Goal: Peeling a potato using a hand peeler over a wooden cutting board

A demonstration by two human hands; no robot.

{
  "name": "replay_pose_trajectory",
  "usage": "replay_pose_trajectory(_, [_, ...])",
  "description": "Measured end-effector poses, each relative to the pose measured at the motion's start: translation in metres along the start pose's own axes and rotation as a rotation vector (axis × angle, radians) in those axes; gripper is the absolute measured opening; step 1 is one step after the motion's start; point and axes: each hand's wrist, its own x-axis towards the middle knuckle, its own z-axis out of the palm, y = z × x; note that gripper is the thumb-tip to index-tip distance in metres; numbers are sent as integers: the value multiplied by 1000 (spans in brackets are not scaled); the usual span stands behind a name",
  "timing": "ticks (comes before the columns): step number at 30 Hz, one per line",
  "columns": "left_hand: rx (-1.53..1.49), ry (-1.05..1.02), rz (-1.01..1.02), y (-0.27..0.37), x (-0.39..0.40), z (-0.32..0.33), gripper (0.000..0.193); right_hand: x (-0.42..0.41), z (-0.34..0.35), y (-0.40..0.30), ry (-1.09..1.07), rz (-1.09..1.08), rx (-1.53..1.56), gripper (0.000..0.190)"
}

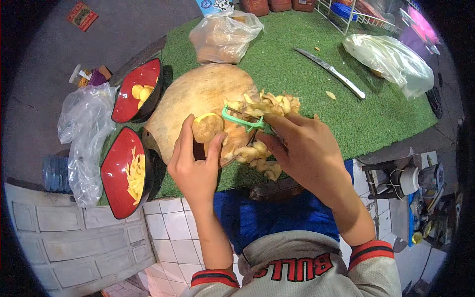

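Note:
My left hand point(196, 163) grips a potato point(207, 128) that is mostly unpeeled, with a strip of yellow flesh bare along its top edge. Just right of it, my right hand point(300, 148) holds a green vegetable peeler point(243, 120), its head turned towards the potato. Both are over a round wooden cutting board point(200, 85). Potato peelings point(278, 104) lie in heaps at the board's right side, partly beneath the peeler and my right hand. At the left, one red and black bowl point(124, 174) contains cut potato strips point(136, 178); another bowl point(137, 80) has peeled potato pieces point(141, 92).
On the green mat point(297, 74) lies a knife point(334, 72) with a pale handle. A plastic bag of potatoes point(224, 37) sits behind the board, a second bag point(393, 63) at the right. An empty-looking clear bag point(87, 144) hangs by the left edge. A white wire rack point(347, 22) stands far right.

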Motion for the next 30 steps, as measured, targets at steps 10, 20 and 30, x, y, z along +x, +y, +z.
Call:
replay_pose_trajectory(10, [-9,-34,-11,-1,-1,-1,56,-1,14,4,79,87,293,30])
replay_pose_trajectory(20, [-49,-68,82,-3,-1,-8,57,9,14,-24,26,41,324,29])
replay_pose_trajectory(30, [1,-133,38,-1,-3,-8,50,10,25,-36,-116,-5,167,27])
